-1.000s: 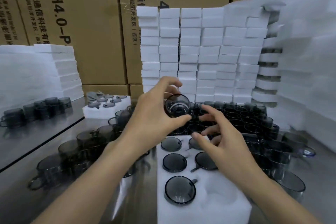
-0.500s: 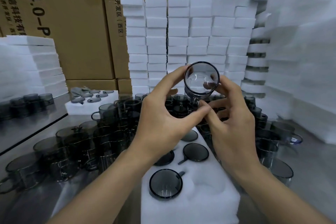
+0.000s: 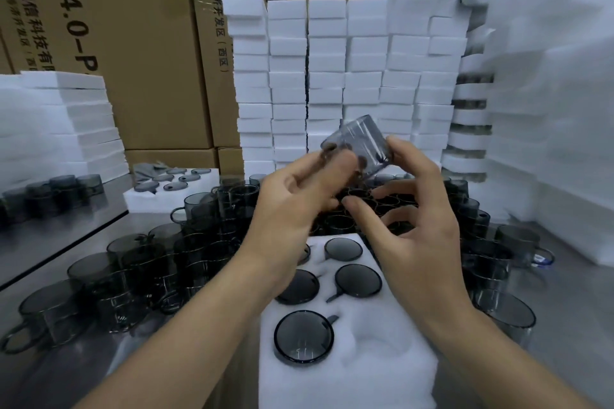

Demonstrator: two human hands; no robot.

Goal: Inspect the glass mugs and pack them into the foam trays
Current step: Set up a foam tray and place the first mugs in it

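Observation:
A smoky grey glass mug (image 3: 360, 143) is held tilted in the air above the table, its base pointing up and away. My left hand (image 3: 292, 209) pinches its rim side with curled fingers. My right hand (image 3: 415, 219) holds the other side with thumb and forefinger. Below them lies a white foam tray (image 3: 375, 372) with several mugs sunk upside down in its round pockets; the nearest packed mug (image 3: 303, 335) is at the front left. One pocket at the tray's front right looks empty.
Loose grey mugs (image 3: 139, 262) crowd the steel table (image 3: 564, 325) on the left, and more mugs (image 3: 498, 242) stand behind and right of the tray. White foam stacks (image 3: 349, 76) and cardboard boxes (image 3: 133, 43) wall the back. Another filled foam tray (image 3: 166, 189) sits back left.
The mug has turned from facing me rim-on to lying tilted on its side. Both hands stayed raised around it and shifted their grip.

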